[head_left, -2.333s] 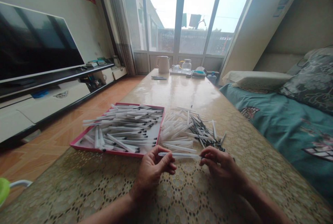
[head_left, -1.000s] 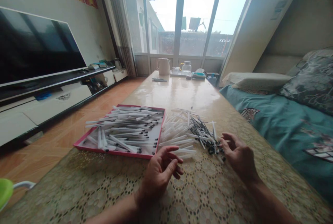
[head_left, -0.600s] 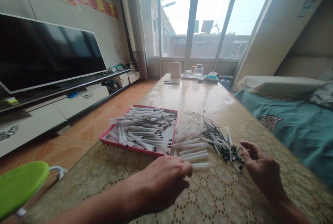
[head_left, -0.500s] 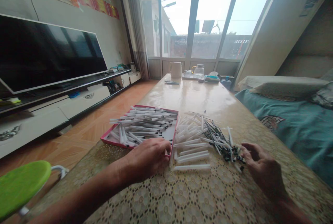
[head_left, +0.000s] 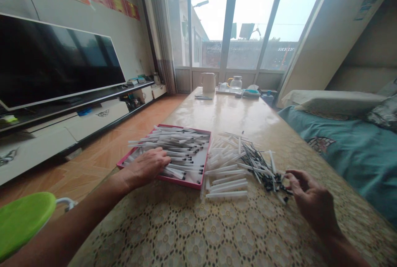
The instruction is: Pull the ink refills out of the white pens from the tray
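Observation:
A shallow red-rimmed tray [head_left: 198,186] holds many translucent white tubes [head_left: 173,139] with black ends, like pen barrels. My left hand [head_left: 147,165] lies over the tray's near left part, fingers bent and together on the tubes; whatever is under them is hidden. To the tray's right, loose plain white tubes [head_left: 228,187] lie in a heap and in a near row. Beside them is a pile of thin dark rods [head_left: 251,159] with black end pieces [head_left: 271,182]. My right hand [head_left: 310,196] is at this pile's right edge, thumb and forefinger curled together at the black pieces; what they pinch is unclear.
The long table has a flower-patterned cover [head_left: 186,234]. At its far end stand a beige jug [head_left: 209,82], a glass pitcher [head_left: 236,82] and a tissue pack [head_left: 251,91]. A green stool [head_left: 26,221] is at the left, a teal-covered sofa [head_left: 347,147] at the right.
My left hand has moved left from the tray's near right corner to over the tubes at its left. My right hand has stayed by the dark rods. The view has shifted slightly.

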`<state>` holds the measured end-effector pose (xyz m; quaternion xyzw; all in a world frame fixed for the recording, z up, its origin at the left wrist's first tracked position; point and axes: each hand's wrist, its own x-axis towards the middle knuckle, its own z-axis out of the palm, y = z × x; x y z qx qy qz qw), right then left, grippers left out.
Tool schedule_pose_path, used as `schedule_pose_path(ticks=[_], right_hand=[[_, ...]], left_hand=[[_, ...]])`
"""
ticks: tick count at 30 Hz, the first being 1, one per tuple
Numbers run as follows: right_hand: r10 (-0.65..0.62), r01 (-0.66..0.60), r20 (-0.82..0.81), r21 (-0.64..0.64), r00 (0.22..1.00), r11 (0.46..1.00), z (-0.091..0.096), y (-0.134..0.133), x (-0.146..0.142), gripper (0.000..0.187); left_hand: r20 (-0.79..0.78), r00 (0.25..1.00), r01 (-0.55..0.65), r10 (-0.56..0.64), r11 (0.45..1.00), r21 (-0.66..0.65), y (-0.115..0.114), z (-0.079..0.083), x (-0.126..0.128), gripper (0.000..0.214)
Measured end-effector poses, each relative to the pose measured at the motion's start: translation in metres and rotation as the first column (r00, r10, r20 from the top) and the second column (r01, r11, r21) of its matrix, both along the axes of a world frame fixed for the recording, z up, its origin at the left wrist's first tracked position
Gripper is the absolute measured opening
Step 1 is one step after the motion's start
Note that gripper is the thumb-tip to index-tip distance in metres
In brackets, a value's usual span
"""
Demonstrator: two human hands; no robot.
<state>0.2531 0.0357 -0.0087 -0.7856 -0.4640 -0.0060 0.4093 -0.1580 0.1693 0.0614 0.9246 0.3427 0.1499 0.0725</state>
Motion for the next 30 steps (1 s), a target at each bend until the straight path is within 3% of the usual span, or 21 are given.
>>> schedule_pose_path(ticks=[3,5,6,8,10,12,14,15,17,19,22,24,27,30], right_hand=[[0.031,-0.032,0.018,0.033,0.999,0.999,-0.001,-0.001,-0.002,0.032],[0.085,-0.087,0.042,0.054,0.996,0.995,-0.002,-0.002,-0.006,0.032],[0.127,-0.130,0.053,0.061,0.991,0.990,-0.002,-0.002,-0.008,0.031],[0.222,-0.227,0.072,0.067,0.972,0.972,0.000,-0.004,-0.014,0.029],[0.342,-0.347,0.100,0.044,0.934,0.937,0.003,-0.006,-0.021,0.025],[0.491,-0.491,0.118,-0.032,0.863,0.870,0.009,-0.009,-0.028,0.024],[0.623,-0.611,0.100,-0.131,0.775,0.781,0.016,-0.012,-0.036,0.027],[0.670,-0.652,0.076,-0.168,0.739,0.739,0.020,-0.014,-0.040,0.029],[0.736,-0.717,0.015,-0.211,0.677,0.664,0.024,-0.017,-0.048,0.030],[0.776,-0.759,-0.027,-0.235,0.630,0.608,0.025,-0.019,-0.057,0.026],[0.811,-0.785,-0.016,-0.262,0.585,0.561,0.019,-0.018,-0.065,0.019],[0.818,-0.791,-0.008,-0.263,0.575,0.553,0.014,-0.016,-0.066,0.017],[0.804,-0.775,-0.008,-0.270,0.595,0.571,0.013,-0.014,-0.059,0.016],[0.779,-0.734,0.021,-0.320,0.626,0.599,0.019,-0.015,-0.048,0.015]], left_hand=[[0.041,0.999,-0.022,0.021,1.000,0.013,-0.006,0.007,0.008,0.016],[0.169,0.982,-0.085,0.086,0.996,-0.014,-0.017,0.010,0.022,0.009],[0.274,0.952,-0.124,0.137,0.990,-0.063,-0.025,0.011,0.032,0.004],[0.509,0.819,-0.152,0.266,0.955,-0.255,-0.042,0.008,0.058,0.005],[0.676,0.614,0.041,0.408,0.838,-0.543,-0.061,-0.002,0.088,0.017],[0.670,0.514,0.282,0.536,0.632,-0.722,-0.078,-0.016,0.116,0.027],[0.603,0.487,0.409,0.632,0.445,-0.797,-0.090,-0.032,0.136,0.027],[0.571,0.492,0.440,0.658,0.378,-0.815,-0.094,-0.039,0.144,0.027],[0.535,0.498,0.485,0.682,0.292,-0.824,-0.099,-0.050,0.152,0.028],[0.528,0.512,0.524,0.678,0.240,-0.817,-0.101,-0.056,0.155,0.029],[0.543,0.553,0.553,0.632,0.209,-0.806,-0.101,-0.059,0.154,0.027],[0.564,0.577,0.548,0.591,0.232,-0.803,-0.098,-0.059,0.152,0.027],[0.595,0.582,0.508,0.555,0.324,-0.799,-0.093,-0.059,0.147,0.030],[0.612,0.629,0.413,0.479,0.461,-0.785,-0.087,-0.061,0.138,0.025]])
